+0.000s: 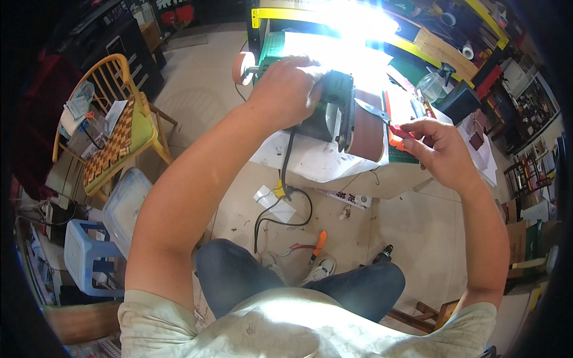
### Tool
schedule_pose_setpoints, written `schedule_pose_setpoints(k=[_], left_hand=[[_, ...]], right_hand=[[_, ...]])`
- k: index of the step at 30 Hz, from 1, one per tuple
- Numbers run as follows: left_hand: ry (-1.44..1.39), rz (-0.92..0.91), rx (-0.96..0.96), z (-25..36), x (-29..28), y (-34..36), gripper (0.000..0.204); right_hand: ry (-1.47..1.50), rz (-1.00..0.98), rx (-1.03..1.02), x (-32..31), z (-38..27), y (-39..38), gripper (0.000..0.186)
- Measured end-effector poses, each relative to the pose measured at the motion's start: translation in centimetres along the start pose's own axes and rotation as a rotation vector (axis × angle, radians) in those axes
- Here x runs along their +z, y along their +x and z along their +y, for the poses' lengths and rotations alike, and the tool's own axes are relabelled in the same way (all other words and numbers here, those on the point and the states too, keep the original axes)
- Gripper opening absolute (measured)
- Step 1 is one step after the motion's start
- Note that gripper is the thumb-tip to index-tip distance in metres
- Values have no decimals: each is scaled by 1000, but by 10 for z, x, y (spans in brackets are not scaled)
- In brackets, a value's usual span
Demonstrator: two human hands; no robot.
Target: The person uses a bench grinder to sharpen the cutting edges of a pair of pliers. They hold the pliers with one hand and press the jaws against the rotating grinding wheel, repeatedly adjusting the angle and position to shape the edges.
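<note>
Pinching a red-handled knife (385, 119) between thumb and fingers, the right hand (439, 148) is pointing the blade (372, 110) leftward and away from the body, its long axis slanting toward the brown sanding belt (366, 138) just left of this nearer grip; whether they are touching, I cannot tell. Farther left, the left hand (287, 89) is curling over the belt sander (338, 89), hidden fingertips leaving its closure unclear.

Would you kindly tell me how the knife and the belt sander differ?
The knife is slim and small; the belt sander is bulky and far larger.
The knife's handle is red; the sander's body is green and black.
The right hand holds the knife; the left hand is on the sander.
</note>
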State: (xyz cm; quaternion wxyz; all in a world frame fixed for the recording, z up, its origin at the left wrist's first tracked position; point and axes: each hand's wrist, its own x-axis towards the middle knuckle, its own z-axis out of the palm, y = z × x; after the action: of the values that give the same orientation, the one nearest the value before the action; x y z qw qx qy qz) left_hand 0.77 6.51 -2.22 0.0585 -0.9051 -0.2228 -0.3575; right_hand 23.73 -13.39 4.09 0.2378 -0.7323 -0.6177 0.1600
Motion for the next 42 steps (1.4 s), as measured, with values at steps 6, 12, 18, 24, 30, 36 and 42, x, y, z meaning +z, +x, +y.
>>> schedule_pose_setpoints(k=[6,12,18,24,30,36,42], left_hand=[[-70,-14,0,-2,0,2,29],[-27,-7,18,-2,0,1,32],[-32,-36,-11,0,-2,1,32],[-41,-27,-30,2,-3,2,29],[-32,-62,-46,2,-5,2,32],[-16,-13,-10,1,-2,1,27],[-27,-7,-13,-2,1,1,27]], right_hand=[[-38,-3,-56,-1,3,-2,26],[-83,-3,-88,-2,5,-1,27],[-49,22,-134,1,7,2,24],[-96,9,-118,-6,9,-3,23],[-72,38,-120,-7,12,-5,23],[-73,57,-151,-12,9,-8,22],[-43,11,-69,-5,9,-6,25]])
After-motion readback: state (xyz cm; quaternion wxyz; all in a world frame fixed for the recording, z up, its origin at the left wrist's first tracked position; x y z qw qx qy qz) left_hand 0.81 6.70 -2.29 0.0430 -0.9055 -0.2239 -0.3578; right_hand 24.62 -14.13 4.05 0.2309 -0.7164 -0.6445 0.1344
